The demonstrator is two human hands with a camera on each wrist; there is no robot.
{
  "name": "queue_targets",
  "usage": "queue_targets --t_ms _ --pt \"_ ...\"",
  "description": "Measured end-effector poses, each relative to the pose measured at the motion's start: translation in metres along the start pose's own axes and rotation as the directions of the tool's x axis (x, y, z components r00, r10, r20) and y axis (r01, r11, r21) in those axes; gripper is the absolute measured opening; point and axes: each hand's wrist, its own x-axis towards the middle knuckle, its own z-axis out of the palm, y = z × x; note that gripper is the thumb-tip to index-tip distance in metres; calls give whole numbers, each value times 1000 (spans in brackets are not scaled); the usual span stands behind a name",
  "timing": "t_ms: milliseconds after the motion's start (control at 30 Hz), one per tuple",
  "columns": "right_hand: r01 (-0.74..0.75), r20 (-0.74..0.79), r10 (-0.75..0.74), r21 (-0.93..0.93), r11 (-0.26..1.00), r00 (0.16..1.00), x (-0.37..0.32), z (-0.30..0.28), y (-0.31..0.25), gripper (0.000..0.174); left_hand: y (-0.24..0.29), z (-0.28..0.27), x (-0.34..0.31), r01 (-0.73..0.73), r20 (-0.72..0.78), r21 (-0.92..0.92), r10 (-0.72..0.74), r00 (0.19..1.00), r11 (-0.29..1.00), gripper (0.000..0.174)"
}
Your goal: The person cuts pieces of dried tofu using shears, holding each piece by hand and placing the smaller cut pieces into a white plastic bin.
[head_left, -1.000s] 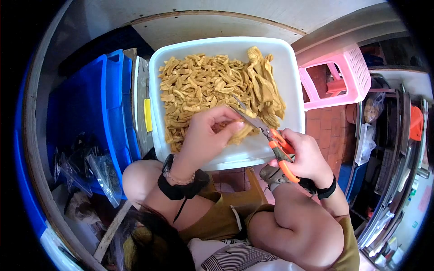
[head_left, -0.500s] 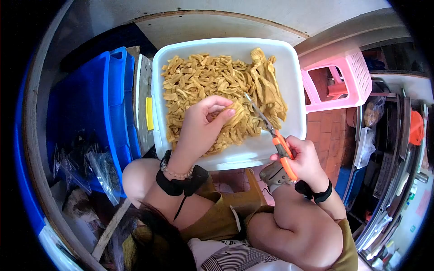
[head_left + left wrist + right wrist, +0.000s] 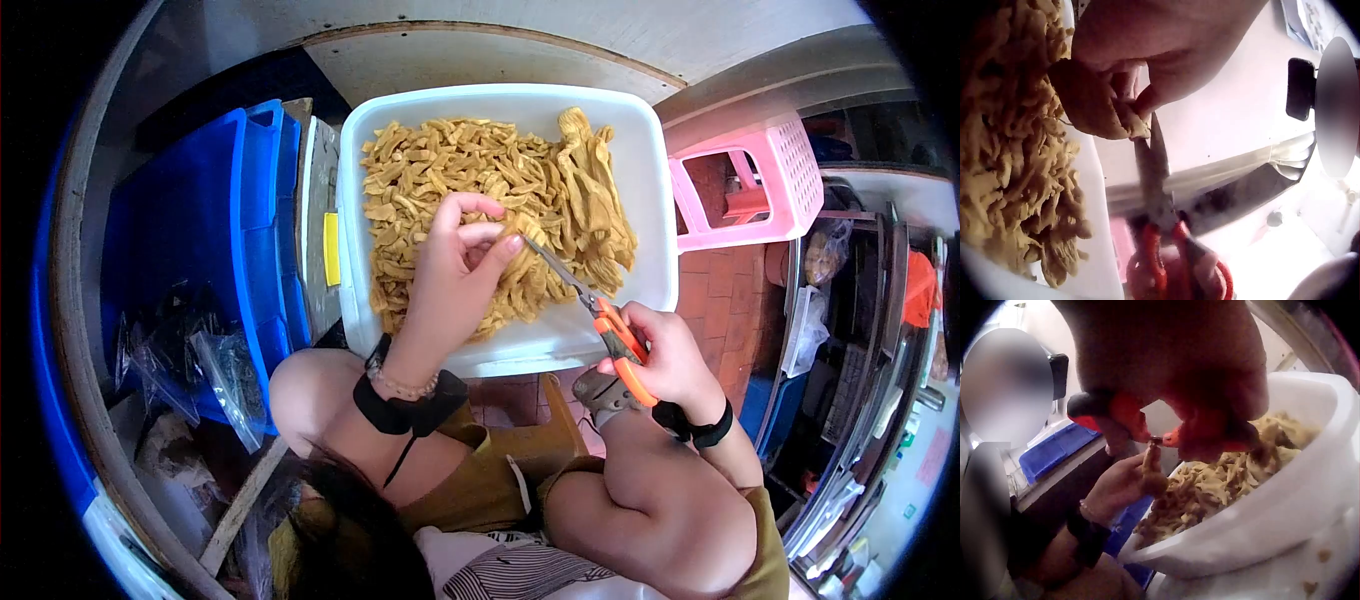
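A white tub [image 3: 655, 200] holds many short tan strips [image 3: 430, 170], with longer uncut pieces [image 3: 590, 190] heaped at its right side. Above the strips the left hand [image 3: 455, 270] pinches a tan piece [image 3: 1088, 103] between thumb and fingers. The right hand [image 3: 670, 360] grips scissors with orange handles [image 3: 622, 345], fingers round the handles. In the left wrist view the scissor blades [image 3: 1155, 165] are parted a little, their tips at the end of the held piece. The right wrist view shows the right hand [image 3: 1172, 362] close up, largely hiding the blades.
Blue crates [image 3: 190, 220] stand left of the tub, with clear plastic bags [image 3: 228, 375] in front. A pink stool [image 3: 790, 180] is at the right on red floor tiles [image 3: 715, 300]. Shelving with bags stands farther right. The person's knees are just below the tub.
The scissors moved away from the left hand, then back up and left to the held piece. The left hand rose slightly from its position a second ago, still pinching a tan piece.
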Motion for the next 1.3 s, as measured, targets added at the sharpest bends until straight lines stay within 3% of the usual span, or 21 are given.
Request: queue_targets --t_ms 100,300,467,567,600,667,767,833,933,967,1033,1167,1300 --pt "-39 48 38 22 999 998 2 0 -3 47 -1 8 -4 -19 -11 20 19 1000 1000 31" --pt "63 -13 -62 16 998 998 8 3 -3 49 -9 15 -10 -117 65 115 110 992 986 35" --pt "-26 1 26 45 999 1000 6 0 -1 50 -10 11 -6 -141 66 90 136 989 986 35" --pt "-71 -40 75 98 993 996 1 4 -1 52 -6 7 -2 -147 -16 122 150 989 982 35" --pt "-71 -40 76 99 993 996 1 5 1 52 -1 6 -3 -97 -1 126 98 995 987 34" --pt "-26 -87 31 53 998 996 0 6 6 53 -1 6 -3 -47 15 130 46 999 990 34" --pt "-47 -38 44 -71 996 998 3 -7 0 54 -8 6 -4 -167 -18 141 171 985 976 34" --pt "-15 -38 10 -115 993 999 5 -9 -2 54 -2 8 -10 -394 133 467 378 916 792 35" --pt "-8 -28 4 -145 989 1000 8 -7 -4 52 1 11 -13 -382 138 559 371 918 736 35" --pt "-34 -19 32 -131 991 999 8 -6 -4 50 1 11 -13 -381 139 560 370 919 736 35" --pt "-31 -26 28 -102 994 999 5 -2 -2 48 -1 10 -11 -227 42 448 234 971 865 41" --pt "-30 -73 32 27 999 997 0 10 8 46 -2 10 -7 -278 55 442 284 957 853 36" --pt "-65 -32 66 28 997 997 -2 2 3 43 -3 7 -6 -273 84 376 261 962 886 36"
